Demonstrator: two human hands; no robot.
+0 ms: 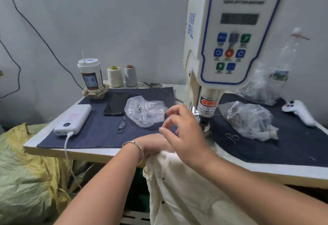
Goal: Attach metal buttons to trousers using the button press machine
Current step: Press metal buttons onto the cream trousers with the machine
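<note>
head view looks down on a work table covered by a dark blue cloth, with the button press machine standing at the right of centre. the cream trousers hang from the front edge of the table, and their top edge is lifted up toward the machine's pressing head, probably so that the waistband can be slid under it. the left hand, with a thin bracelet on the wrist, rests at the table edge and seems to grip the top of the trousers, but the other hand covers its fingers, so i cannot tell exactly how they close. the right hand is raised above the cloth just beside the pressing head; its fingers are loosely curled, thumb and first finger near to each other as for picking up something small, but i see nothing between them. a clear plastic bag with small metal parts lies open just left of this hand, near enough to reach easily, and i judge the buttons come from there. a second bag lies on the right side of the machine. a phone, a white power bank with its cable, a drink cup and two thread cones are kept at the far left, well apart from the working place.
</note>
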